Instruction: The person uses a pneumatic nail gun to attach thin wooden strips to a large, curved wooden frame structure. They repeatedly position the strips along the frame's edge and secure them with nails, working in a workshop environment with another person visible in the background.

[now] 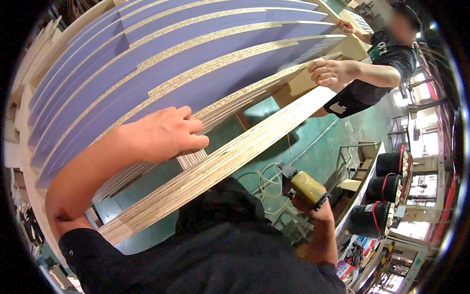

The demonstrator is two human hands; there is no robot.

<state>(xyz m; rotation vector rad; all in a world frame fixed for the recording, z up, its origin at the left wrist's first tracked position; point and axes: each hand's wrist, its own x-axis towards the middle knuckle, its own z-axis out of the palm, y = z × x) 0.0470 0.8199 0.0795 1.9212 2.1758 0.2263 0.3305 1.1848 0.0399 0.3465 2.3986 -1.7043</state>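
My left hand (164,134) reaches over the edges of the purple-faced particleboard panels (196,78), its fingers apart and partly bent. Its palm side is hidden. Just beneath it, a short layered crosspiece (192,159) meets a long layered plywood beam (225,161), which runs from the lower left toward the far right. Off to the right of the beam, my right hand (320,210) is closed around a yellow-green nail gun (308,187) with black ends. The gun's nose points up and left, apart from the beam.
A co-worker (387,63) at the far right has one hand on the beam's far end and the other by the panel edges. A pale hose (267,183) lies coiled on the green floor (313,142). Black buckets (369,219) line a bench on the right.
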